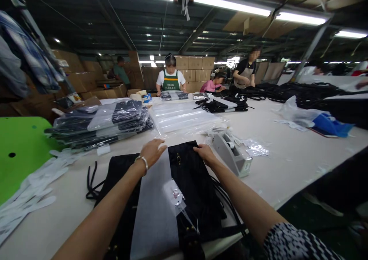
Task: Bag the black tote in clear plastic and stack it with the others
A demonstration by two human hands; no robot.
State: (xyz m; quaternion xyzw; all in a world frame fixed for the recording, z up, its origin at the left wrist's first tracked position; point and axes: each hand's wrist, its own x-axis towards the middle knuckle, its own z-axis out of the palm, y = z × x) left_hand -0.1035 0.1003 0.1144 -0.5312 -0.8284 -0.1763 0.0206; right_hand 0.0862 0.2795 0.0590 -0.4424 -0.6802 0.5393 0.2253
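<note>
So my right hand (204,153) is pinching the black bag (195,171) by its far right corner — left hand (152,152) (can't tell if gripping) tops the pale strip (156,206), which runs near to far.

Strip lights (231,4) glow overhead, plaid cloth (25,37) hangs left, and cardboard boxes (195,63) stand stacked behind.

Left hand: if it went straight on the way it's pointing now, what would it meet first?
Probably the clear plastic sheets past the far edge of the black fabric item; the hand's height is unclear.
</note>
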